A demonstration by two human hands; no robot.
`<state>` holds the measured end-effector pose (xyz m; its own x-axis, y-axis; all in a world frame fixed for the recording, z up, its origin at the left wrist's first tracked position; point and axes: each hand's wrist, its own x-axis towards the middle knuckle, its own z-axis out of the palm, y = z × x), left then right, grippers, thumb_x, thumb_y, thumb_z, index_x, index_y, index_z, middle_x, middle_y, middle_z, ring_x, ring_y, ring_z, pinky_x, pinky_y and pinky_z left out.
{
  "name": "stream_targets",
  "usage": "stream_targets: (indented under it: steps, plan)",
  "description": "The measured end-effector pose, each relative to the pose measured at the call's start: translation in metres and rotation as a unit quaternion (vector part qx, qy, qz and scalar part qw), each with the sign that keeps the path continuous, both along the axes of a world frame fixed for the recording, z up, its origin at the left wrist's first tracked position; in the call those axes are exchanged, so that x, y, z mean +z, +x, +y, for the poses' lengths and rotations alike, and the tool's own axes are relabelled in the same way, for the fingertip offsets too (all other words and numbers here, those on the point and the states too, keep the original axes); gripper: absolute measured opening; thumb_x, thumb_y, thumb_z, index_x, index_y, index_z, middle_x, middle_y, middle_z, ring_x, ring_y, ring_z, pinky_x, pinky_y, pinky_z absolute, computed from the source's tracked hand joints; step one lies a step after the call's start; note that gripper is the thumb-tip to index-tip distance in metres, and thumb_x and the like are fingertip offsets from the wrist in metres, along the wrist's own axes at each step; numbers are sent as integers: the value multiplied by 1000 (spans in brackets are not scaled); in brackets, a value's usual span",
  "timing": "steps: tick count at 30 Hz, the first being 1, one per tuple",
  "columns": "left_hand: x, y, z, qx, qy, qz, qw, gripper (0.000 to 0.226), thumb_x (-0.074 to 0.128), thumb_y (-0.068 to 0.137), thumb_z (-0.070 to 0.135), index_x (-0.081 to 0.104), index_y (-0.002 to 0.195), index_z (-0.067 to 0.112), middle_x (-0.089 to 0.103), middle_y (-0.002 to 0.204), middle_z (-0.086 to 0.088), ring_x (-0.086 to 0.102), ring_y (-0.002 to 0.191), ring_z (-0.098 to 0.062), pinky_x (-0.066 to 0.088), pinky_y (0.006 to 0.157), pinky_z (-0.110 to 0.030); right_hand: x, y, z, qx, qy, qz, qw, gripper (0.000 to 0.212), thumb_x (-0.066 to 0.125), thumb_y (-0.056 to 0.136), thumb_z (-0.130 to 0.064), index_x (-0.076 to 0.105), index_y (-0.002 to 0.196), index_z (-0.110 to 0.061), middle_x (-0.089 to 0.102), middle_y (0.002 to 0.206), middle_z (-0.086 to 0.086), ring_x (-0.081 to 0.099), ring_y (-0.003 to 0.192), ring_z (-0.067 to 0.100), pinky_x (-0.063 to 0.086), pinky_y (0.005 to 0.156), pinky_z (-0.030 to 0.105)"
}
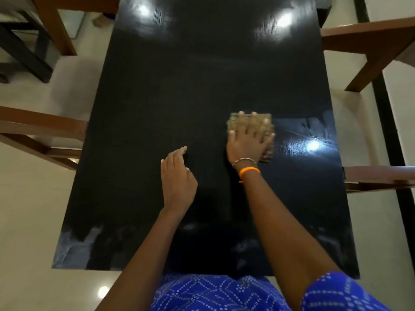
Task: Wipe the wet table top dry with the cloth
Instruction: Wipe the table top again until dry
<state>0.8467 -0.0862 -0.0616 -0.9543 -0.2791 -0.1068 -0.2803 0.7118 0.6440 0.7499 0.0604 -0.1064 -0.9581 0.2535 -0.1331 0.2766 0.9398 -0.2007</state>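
A glossy black table top [190, 90] fills the middle of the head view. My right hand [248, 140] lies flat, fingers spread, pressing a folded brownish-green cloth [233, 118] onto the table right of centre; the cloth looks motion-blurred. Wet streaks and droplets [318, 129] show just right of the cloth, and more smeared wet patches [74, 245] lie along the near edge. My left hand [178, 178] rests on the table left of the cloth with loosely curled fingers and holds nothing.
Brown wooden chairs stand around the table: one at the left [38, 129], one at far left [56, 21], one at far right [368, 39] and one at the right edge [379, 176]. Pale tiled floor [33, 209] surrounds the table.
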Motion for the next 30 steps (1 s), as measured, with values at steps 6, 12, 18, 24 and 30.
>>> stream_targets:
  steps: [6,12,18,24,30]
  plan:
    - [0,-22,-7,16,-36,-7,999,46,52,79,0,49,122,16,51,128,-2,38,129,-18,16,117,-43,3,-26,-52,359,4,-7,933,59,38,93,-43,22,149,-38,16,161,-4,6,149,30,7,115,59]
    - [0,-51,16,-39,2,9,999,41,55,82,8,48,121,18,51,126,0,38,128,-17,13,118,-40,1,-43,73,135,37,-1,990,59,36,94,-43,19,150,-39,13,161,-7,7,149,27,8,116,55]
    - [-10,-56,28,-80,-49,10,996,40,57,84,16,46,122,17,49,128,-2,36,131,-20,15,117,-42,4,-37,179,-155,44,-27,987,57,36,99,-35,15,152,-33,9,162,0,1,149,33,4,117,59]
    - [-9,-54,41,-119,-47,10,992,40,57,82,13,47,120,17,50,127,-1,37,131,-21,15,116,-41,4,-51,101,-122,44,-15,991,60,36,98,-38,12,153,-32,5,162,2,-2,149,34,2,117,60]
    - [-3,-52,72,-155,-51,22,986,35,40,67,-4,49,95,16,53,105,-4,48,113,-22,20,114,-43,-2,-54,41,269,33,-2,963,59,38,93,-44,21,149,-40,14,161,-5,4,149,29,4,114,58]
